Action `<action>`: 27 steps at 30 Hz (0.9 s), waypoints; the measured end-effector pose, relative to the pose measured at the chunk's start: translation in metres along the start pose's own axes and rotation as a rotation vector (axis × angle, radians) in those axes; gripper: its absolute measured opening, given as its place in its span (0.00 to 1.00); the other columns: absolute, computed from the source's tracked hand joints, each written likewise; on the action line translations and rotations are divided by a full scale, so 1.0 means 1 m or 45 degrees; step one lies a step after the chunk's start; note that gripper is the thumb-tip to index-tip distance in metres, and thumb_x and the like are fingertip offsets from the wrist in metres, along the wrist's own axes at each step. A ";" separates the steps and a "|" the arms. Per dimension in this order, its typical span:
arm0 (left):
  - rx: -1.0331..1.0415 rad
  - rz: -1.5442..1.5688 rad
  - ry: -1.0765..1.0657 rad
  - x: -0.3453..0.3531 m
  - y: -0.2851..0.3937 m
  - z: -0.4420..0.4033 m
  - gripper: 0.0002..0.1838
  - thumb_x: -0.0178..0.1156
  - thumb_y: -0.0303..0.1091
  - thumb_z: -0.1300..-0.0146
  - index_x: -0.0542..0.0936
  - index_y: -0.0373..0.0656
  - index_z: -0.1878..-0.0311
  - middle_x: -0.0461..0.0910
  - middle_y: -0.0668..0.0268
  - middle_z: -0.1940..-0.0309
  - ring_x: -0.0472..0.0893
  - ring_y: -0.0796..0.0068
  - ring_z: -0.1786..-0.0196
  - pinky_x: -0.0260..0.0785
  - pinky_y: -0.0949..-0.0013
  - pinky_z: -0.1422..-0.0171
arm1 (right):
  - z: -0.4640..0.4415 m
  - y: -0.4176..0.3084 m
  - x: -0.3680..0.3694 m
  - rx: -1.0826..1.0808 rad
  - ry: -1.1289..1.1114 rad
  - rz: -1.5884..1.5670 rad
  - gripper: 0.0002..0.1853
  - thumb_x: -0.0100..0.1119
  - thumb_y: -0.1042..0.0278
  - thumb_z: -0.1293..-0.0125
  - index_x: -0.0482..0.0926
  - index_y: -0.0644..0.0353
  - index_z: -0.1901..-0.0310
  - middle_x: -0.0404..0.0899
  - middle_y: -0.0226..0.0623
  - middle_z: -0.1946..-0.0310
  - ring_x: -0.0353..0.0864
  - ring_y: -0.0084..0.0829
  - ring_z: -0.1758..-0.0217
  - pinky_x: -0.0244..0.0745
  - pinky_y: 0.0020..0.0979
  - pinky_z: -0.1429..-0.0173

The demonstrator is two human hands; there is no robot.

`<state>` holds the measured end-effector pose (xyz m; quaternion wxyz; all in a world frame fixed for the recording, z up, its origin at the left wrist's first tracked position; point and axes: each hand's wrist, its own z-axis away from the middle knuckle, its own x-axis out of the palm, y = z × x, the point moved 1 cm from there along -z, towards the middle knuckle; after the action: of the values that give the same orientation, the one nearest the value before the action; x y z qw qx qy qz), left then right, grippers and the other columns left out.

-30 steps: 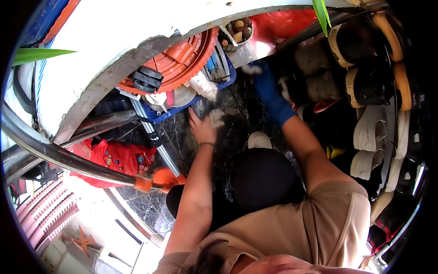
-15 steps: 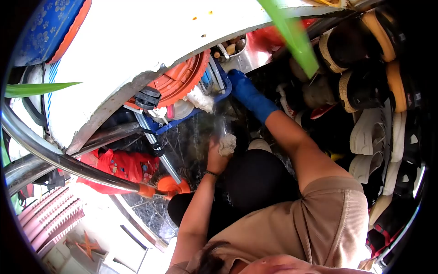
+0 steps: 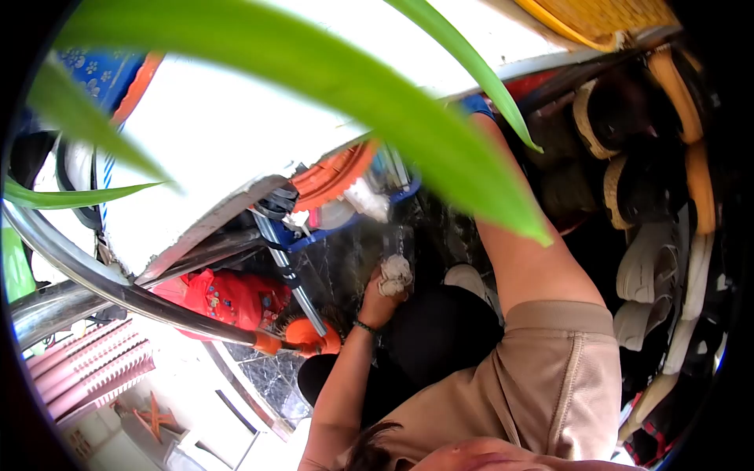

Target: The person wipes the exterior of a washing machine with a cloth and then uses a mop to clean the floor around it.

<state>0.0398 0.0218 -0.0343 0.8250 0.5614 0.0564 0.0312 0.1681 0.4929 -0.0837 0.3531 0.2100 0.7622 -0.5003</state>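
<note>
Beside the knee (image 3: 448, 330), the left hand (image 3: 380, 304) grips a crumpled wad (image 3: 395, 275), likely bunched to fit the palm; the gloved right hand (image 3: 477, 105) is mostly hidden, grip impossible to tell.

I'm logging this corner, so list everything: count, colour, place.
Wad: one, off-white, in left hand
Leaves: several, green, foreground
Slab: one, white, upper left
Basket: one, yellow, top right
Lid: one, orange, under slab
Tray: one, blue, under lid
Bag: one, red, left
Pole: one, silver, beside bag
Rails: several, silver, left
Basin: one, blue, upper left
Slats: several, pink, lower left
Shoes: many, mixed, mostly right
Left hand: one, bare, centre
Right arm: one, blue-cuffed, centre; hand hidden
</note>
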 end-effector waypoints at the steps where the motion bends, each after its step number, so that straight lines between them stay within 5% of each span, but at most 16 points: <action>1: 0.011 -0.007 0.018 -0.003 -0.001 -0.002 0.20 0.62 0.23 0.51 0.78 0.39 0.52 0.76 0.60 0.48 0.74 0.64 0.43 0.63 0.66 0.36 | -0.006 0.001 0.005 0.010 0.009 -0.005 0.08 0.54 0.73 0.41 0.79 0.61 0.61 0.78 0.42 0.61 0.74 0.41 0.56 0.69 0.37 0.51; 4: -0.047 -0.144 -0.034 -0.013 -0.003 0.006 0.19 0.61 0.23 0.50 0.78 0.39 0.51 0.75 0.58 0.46 0.73 0.63 0.42 0.63 0.66 0.36 | -0.011 -0.003 0.004 -0.022 0.006 -0.078 0.10 0.54 0.73 0.41 0.79 0.62 0.58 0.77 0.44 0.58 0.74 0.43 0.53 0.68 0.39 0.48; 7: -0.259 0.192 -0.022 -0.010 -0.002 0.001 0.19 0.62 0.23 0.49 0.78 0.39 0.51 0.76 0.59 0.47 0.75 0.65 0.43 0.65 0.67 0.37 | 0.008 -0.011 -0.007 -0.137 0.026 -0.146 0.11 0.53 0.73 0.41 0.78 0.62 0.56 0.77 0.46 0.55 0.73 0.46 0.50 0.68 0.41 0.45; 11: -0.079 -0.047 -0.065 -0.004 -0.008 -0.007 0.18 0.61 0.23 0.47 0.78 0.38 0.50 0.80 0.63 0.52 0.78 0.70 0.49 0.68 0.70 0.42 | 0.060 -0.036 -0.017 -0.332 0.087 -0.214 0.14 0.53 0.74 0.41 0.77 0.62 0.52 0.76 0.49 0.51 0.72 0.50 0.46 0.67 0.43 0.41; 13: 0.008 -0.070 -0.058 -0.003 -0.010 -0.008 0.18 0.61 0.23 0.47 0.78 0.38 0.50 0.81 0.64 0.53 0.79 0.72 0.51 0.69 0.71 0.43 | 0.096 -0.048 -0.014 -0.376 0.133 -0.171 0.16 0.53 0.74 0.40 0.77 0.62 0.50 0.76 0.50 0.49 0.71 0.52 0.44 0.66 0.44 0.39; 17: -0.239 0.173 -0.204 0.000 0.019 -0.008 0.18 0.60 0.22 0.46 0.79 0.38 0.50 0.81 0.66 0.54 0.78 0.75 0.50 0.68 0.71 0.43 | 0.167 -0.069 0.010 -0.328 0.218 0.136 0.16 0.55 0.73 0.40 0.76 0.60 0.49 0.76 0.48 0.49 0.73 0.50 0.46 0.68 0.43 0.41; 19: -0.286 0.198 -0.224 0.003 0.031 -0.007 0.18 0.60 0.21 0.46 0.79 0.38 0.50 0.81 0.67 0.54 0.78 0.76 0.50 0.68 0.72 0.44 | 0.172 -0.123 -0.010 0.345 -0.248 -0.609 0.18 0.47 0.68 0.33 0.73 0.61 0.43 0.71 0.51 0.43 0.70 0.46 0.40 0.64 0.37 0.35; 20: -0.314 0.230 -0.213 0.003 0.033 -0.007 0.18 0.59 0.21 0.46 0.79 0.38 0.50 0.81 0.67 0.53 0.78 0.77 0.50 0.68 0.72 0.44 | 0.175 -0.132 -0.004 -0.078 -0.036 -0.286 0.17 0.51 0.68 0.34 0.74 0.61 0.45 0.74 0.49 0.48 0.73 0.41 0.44 0.67 0.36 0.40; 22: -0.354 0.302 -0.223 0.005 0.038 -0.003 0.19 0.59 0.21 0.46 0.79 0.39 0.49 0.81 0.68 0.53 0.77 0.78 0.51 0.67 0.74 0.45 | 0.180 -0.129 -0.005 -0.467 0.162 0.059 0.16 0.55 0.68 0.36 0.75 0.61 0.47 0.78 0.46 0.53 0.76 0.36 0.48 0.70 0.35 0.45; 24: -0.409 0.326 -0.258 0.007 0.045 -0.006 0.19 0.59 0.20 0.46 0.79 0.39 0.49 0.81 0.69 0.53 0.77 0.79 0.52 0.67 0.74 0.45 | 0.173 -0.112 -0.007 0.222 -0.420 -0.847 0.16 0.50 0.68 0.37 0.76 0.60 0.48 0.73 0.48 0.46 0.73 0.40 0.42 0.67 0.34 0.39; 25: -0.455 0.354 -0.268 0.006 0.049 -0.002 0.20 0.59 0.20 0.47 0.79 0.39 0.48 0.81 0.69 0.53 0.77 0.79 0.52 0.67 0.74 0.45 | 0.183 -0.101 -0.007 0.235 -0.405 -0.851 0.16 0.50 0.68 0.37 0.76 0.60 0.48 0.73 0.48 0.46 0.73 0.40 0.42 0.67 0.34 0.39; 27: -0.343 0.284 -0.308 0.008 0.057 -0.007 0.19 0.58 0.20 0.46 0.79 0.39 0.49 0.80 0.69 0.53 0.77 0.79 0.52 0.68 0.74 0.47 | 0.194 -0.072 -0.025 -0.198 -0.391 -0.279 0.09 0.55 0.67 0.38 0.78 0.62 0.61 0.79 0.44 0.61 0.79 0.35 0.57 0.72 0.32 0.52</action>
<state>0.0476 0.0496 0.0155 0.8849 0.4483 -0.1101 0.0621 0.2002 0.2871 -0.0697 0.4238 0.0191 0.7540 -0.5015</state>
